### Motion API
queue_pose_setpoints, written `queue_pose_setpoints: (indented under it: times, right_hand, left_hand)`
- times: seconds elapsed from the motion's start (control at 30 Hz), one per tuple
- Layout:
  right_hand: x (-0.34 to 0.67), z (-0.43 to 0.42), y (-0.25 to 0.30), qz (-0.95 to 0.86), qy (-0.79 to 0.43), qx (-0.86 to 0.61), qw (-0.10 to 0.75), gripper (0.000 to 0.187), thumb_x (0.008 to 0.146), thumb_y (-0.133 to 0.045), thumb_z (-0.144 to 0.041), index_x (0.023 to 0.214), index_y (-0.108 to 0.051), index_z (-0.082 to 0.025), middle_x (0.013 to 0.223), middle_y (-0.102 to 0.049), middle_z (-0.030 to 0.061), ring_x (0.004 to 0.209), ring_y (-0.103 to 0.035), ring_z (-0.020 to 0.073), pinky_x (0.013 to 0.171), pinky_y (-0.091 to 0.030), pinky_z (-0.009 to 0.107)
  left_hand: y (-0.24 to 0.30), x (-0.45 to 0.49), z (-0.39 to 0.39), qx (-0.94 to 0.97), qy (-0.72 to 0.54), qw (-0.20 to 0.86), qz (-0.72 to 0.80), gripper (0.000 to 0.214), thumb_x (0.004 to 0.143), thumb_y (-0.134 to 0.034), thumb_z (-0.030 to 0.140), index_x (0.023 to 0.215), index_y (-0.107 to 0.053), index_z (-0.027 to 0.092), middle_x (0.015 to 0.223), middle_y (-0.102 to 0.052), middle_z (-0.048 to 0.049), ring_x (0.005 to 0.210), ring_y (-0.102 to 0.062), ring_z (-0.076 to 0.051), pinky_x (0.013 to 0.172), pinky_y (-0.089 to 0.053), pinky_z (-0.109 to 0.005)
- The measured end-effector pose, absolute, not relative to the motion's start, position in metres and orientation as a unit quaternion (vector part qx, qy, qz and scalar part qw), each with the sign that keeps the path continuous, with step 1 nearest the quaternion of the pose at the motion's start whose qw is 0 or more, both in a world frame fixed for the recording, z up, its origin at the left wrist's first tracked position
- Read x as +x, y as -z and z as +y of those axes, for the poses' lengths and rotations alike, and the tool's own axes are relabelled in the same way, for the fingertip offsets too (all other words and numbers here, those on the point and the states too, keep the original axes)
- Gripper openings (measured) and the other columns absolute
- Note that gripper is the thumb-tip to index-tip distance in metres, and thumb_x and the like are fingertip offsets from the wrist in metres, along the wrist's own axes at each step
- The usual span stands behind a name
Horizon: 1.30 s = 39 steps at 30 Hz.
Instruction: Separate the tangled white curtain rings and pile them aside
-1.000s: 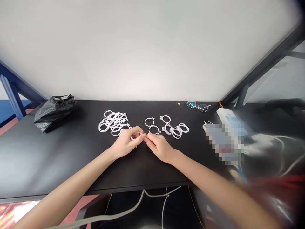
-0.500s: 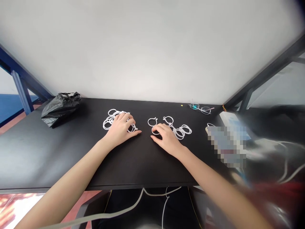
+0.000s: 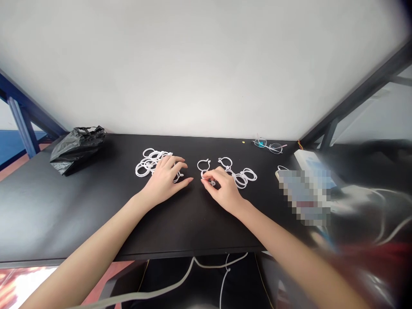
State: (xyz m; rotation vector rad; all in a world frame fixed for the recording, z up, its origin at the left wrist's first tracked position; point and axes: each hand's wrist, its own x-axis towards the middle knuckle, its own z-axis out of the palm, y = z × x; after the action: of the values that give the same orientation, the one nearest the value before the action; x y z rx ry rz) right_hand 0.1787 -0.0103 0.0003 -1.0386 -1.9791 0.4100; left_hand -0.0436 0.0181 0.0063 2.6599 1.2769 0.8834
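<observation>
Across a black table, reading a clock face from its middle with twelve toward the pale wall, we begin at ten o'clock: our left hand spreads over the near right part of a loose pile of white rings, fingers slack and parted, with nothing gripped that we can see. At three o'clock, our right hand curls thumb and forefinger around a single ring; we cannot tell whether they truly pinch it. Just beyond, near one o'clock, lies a gapped ring, and past the right hand, at three, lies a cluster of rings. Farther out, glasses rest at two o'clock and a black bag between nine and ten. We judge the step in hand to be picking up that single ring; the next move calls for a sure fingertip hold on its thin rim
</observation>
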Motion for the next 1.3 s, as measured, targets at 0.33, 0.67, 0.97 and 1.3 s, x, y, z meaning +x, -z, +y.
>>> queue_pose_setpoints:
  times: [0.33, 0.67, 0.97, 1.3]
  right_hand:
    - [0.173, -0.015, 0.001, -0.709, -0.383, -0.314, 0.502, 0.03, 0.088, -0.063, -0.019, 0.116, -0.054, -0.023, 0.091, -0.071, 0.0023, 0.087, -0.072, 0.0172, 0.079, -0.061, 0.032]
    - [0.174, -0.02, -0.005, -0.739, -0.373, -0.36, 0.43, 0.015, 0.088, -0.063, -0.025, 0.1, -0.054, -0.021, 0.078, -0.073, 0.0005, 0.066, -0.068, 0.0153, 0.069, -0.055, 0.031]
    - [0.172, -0.023, -0.004, -0.759, -0.418, -0.309, 0.393, 0.014, 0.088, -0.057, -0.019, 0.1, -0.05, -0.021, 0.074, -0.064, -0.0024, 0.065, -0.062, 0.0126, 0.066, -0.054, 0.029]
    - [0.173, -0.017, -0.006, -0.738, -0.285, -0.391, 0.471, 0.008, 0.088, -0.06, -0.023, 0.095, -0.061, -0.02, 0.103, -0.068, 0.008, 0.088, -0.068, 0.0185, 0.069, -0.059, 0.031]
  left_hand:
    - [-0.003, -0.017, -0.007, 0.829, -0.334, 0.309, 0.326, 0.05, 0.09, -0.061, 0.028, 0.134, -0.038, 0.024, 0.129, -0.055, -0.0112, 0.116, -0.058, -0.024, 0.099, -0.05, -0.043]
    - [-0.01, -0.018, -0.007, 0.797, -0.349, 0.372, 0.322, 0.032, 0.089, -0.061, 0.023, 0.12, -0.051, 0.021, 0.102, -0.067, -0.0048, 0.088, -0.068, -0.017, 0.084, -0.056, -0.034]
    - [-0.014, -0.019, -0.005, 0.768, -0.297, 0.469, 0.318, 0.03, 0.082, -0.067, 0.019, 0.111, -0.06, 0.019, 0.101, -0.069, -0.0046, 0.085, -0.068, -0.016, 0.077, -0.057, -0.029]
    - [-0.008, -0.022, 0.004, 0.595, -0.454, 0.562, 0.353, 0.029, 0.069, -0.084, 0.023, 0.089, -0.064, 0.016, 0.108, -0.066, -0.0071, 0.096, -0.066, -0.019, 0.088, -0.058, -0.036]
